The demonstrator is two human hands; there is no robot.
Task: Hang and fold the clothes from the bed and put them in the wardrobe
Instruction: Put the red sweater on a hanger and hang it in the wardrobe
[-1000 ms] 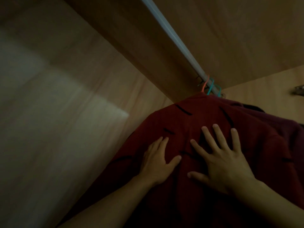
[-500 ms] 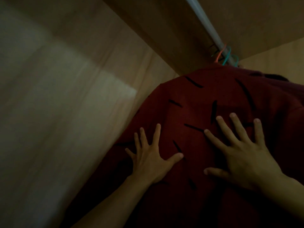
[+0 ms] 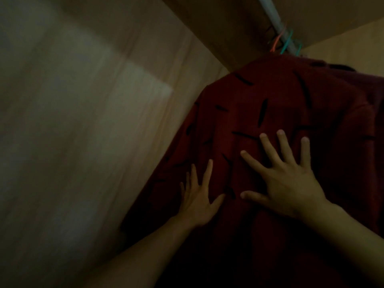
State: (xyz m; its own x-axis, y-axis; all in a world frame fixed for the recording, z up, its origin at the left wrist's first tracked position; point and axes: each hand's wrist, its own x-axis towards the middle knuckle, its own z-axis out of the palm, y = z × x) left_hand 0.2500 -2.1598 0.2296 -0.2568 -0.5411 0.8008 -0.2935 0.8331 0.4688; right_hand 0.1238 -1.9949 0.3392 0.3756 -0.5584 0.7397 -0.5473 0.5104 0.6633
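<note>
My left hand (image 3: pixel 197 199) and right hand (image 3: pixel 284 179) flat, fingers spread, grasping nothing, pressing red shirt (image 3: pixel 270 104) below rail (image 3: pixel 276 19). Soft, light; likely best held at shoulders.

Dim; pale wood-grain wall (image 3: pixel 83 142), brown panel (image 3: pixel 228 21) overhead.

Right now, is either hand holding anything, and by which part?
Nothing held: left hand and right hand press flat, fingers spread, on the red shirt.
</note>
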